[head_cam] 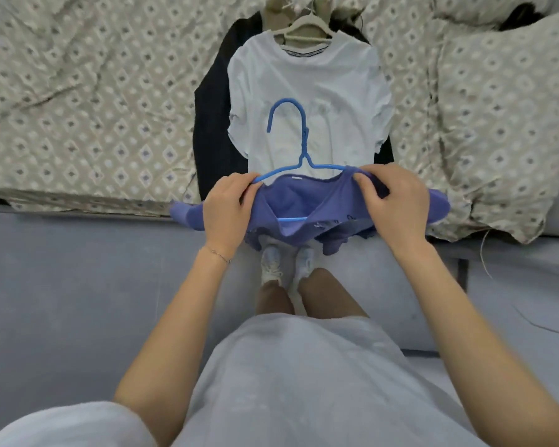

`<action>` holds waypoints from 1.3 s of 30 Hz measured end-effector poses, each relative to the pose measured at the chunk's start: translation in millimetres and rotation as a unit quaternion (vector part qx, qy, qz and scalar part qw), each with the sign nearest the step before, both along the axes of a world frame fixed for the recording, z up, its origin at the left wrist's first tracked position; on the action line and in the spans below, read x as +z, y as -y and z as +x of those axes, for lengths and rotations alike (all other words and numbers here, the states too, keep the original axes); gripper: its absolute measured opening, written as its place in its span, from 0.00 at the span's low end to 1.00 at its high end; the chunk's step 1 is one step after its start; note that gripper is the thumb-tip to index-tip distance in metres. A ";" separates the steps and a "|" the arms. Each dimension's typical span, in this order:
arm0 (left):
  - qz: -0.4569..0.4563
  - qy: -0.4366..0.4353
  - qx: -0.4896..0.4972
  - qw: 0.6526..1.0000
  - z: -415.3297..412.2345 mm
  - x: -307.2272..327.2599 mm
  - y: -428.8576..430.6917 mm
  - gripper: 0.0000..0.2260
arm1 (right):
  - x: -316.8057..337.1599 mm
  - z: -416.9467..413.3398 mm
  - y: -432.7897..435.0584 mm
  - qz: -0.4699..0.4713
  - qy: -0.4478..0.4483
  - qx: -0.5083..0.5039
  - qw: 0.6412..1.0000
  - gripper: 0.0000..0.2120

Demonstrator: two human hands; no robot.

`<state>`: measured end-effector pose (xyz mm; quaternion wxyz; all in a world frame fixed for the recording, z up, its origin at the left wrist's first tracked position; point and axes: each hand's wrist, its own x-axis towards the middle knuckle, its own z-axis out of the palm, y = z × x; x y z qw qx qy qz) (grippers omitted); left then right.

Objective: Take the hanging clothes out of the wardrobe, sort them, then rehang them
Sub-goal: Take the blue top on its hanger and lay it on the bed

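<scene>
Left hand: my left hand [226, 214] grips the neck edge of the purple shirt [300, 201] together with the bare end of the blue hanger [304, 150], so the wire does not turn.
Right hand: my right hand [391, 204] pinches the collar, which already covers the other arm of the hanger, to keep the opening stretched.
Purple shirt: it hangs in the air between my hands, at the edge of the bed [78, 91], not lying on it.
Step, as I judge: I work the collar over the hanger; whether on or off I cannot tell.
Pile on the bed: the white T-shirt [307, 85] lies flat on its pale hanger [307, 27], on top of a dark garment [213, 124]. I think one stack keeps them sorted and uncreased.
Pillow: one pillow [504, 124] lies to the right of the pile.
Hangers counted: two, one blue and one pale.
Garments counted: three clear ones. More cloth shows above the pile, but how many pieces I cannot tell.
</scene>
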<state>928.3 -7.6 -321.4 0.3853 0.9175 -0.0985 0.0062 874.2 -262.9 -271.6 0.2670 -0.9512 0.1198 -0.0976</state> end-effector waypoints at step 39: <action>0.003 -0.065 0.016 0.998 471.1 -225.7 184.7 0.04 | -255.7 450.9 153.4 0.057 -0.087 -0.132 0.986 0.13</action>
